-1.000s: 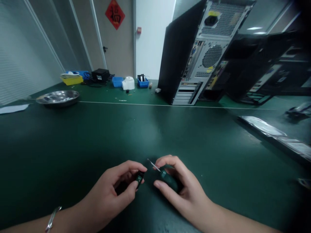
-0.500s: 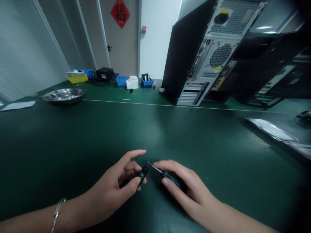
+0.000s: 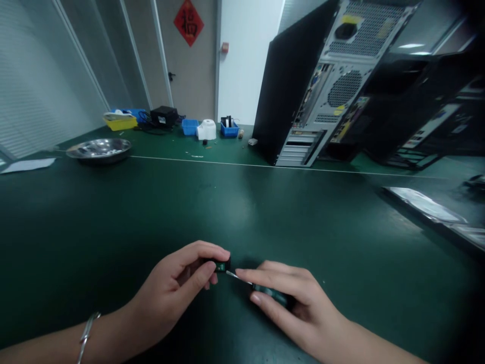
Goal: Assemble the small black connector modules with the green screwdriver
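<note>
My left hand pinches a small black piece with a green circuit board between thumb and fingers, and much of it is hidden by them. In my right hand is a screwdriver with a dark green handle, the fingers closed round it. Its thin metal shaft points left, and the tip lies right beside the black piece's near edge; I cannot tell whether they touch. Both hands are low over the dark green tabletop.
A steel bowl stands at the left. Along the back are a yellow bin, a black adapter box, blue bins and a white plastic part. Computer towers rise at the back right, and a flat metal-topped unit lies right.
The black piece has turned from slanted to nearly level, and my left index finger has come down onto it. My right hand has brought the screwdriver slightly lower, its tip closer to the piece.
</note>
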{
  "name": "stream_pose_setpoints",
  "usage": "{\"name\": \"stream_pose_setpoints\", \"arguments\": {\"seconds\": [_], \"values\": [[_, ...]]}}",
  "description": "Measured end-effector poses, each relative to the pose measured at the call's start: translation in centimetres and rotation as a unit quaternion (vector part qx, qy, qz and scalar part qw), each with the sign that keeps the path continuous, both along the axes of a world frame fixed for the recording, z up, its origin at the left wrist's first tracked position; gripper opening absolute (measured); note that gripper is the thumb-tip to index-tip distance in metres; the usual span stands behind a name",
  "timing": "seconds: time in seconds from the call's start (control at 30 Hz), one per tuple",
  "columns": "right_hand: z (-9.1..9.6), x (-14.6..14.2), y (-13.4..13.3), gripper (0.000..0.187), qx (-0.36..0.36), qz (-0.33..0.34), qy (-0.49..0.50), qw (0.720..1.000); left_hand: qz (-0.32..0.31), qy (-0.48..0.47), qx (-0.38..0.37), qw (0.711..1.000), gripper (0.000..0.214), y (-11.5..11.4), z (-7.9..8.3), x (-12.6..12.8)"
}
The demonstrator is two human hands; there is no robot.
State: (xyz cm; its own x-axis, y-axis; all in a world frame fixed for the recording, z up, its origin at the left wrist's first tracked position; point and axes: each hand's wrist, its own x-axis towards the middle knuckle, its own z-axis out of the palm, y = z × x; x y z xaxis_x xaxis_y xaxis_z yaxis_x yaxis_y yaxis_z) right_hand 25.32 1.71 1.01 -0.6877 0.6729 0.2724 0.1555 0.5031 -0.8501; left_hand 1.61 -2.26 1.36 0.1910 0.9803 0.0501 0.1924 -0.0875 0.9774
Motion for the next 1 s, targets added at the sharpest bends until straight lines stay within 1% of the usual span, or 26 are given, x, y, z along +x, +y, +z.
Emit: {"name": "stream_pose_setpoints", "arguments": {"seconds": [0.1,0.23,0.5,0.6,0.7,0.77,1.0], "values": [[-0.08,-0.05,0.0,0.034,-0.004,-0.003,0.006,1.0,-0.011,-0.003,0.013,1.0,0.022,0.05,-0.03,-0.05],[-0.03,-0.21,-0.02,0.032,-0.011,-0.005,0.008,1.0,-0.029,0.023,0.021,0.999,0.018,0.17,-0.13,-0.12],[0.0,-0.32,0.03,0.03,-0.02,-0.002,0.025,0.999,-0.026,0.045,0.052,0.997,0.013,0.24,0.01,-0.07],[0.0,-0.26,0.09,0.031,-0.015,0.004,0.028,0.999,-0.03,0.024,0.016,0.999,0.014,-0.02,0.1,0.07],[0.03,-0.24,0.17,0.031,-0.017,0.011,0.034,0.999,-0.038,-0.029,-0.037,0.998,0.015,-0.21,0.04,0.21],[0.05,-0.27,0.21,0.031,-0.022,0.014,0.035,0.999,-0.043,-0.062,-0.058,0.995,0.015,-0.22,-0.06,0.28],[0.0,-0.39,0.07,0.029,-0.043,0.009,0.043,0.998,-0.025,-0.131,-0.084,0.988,0.013,0.02,-0.49,0.43]]}}
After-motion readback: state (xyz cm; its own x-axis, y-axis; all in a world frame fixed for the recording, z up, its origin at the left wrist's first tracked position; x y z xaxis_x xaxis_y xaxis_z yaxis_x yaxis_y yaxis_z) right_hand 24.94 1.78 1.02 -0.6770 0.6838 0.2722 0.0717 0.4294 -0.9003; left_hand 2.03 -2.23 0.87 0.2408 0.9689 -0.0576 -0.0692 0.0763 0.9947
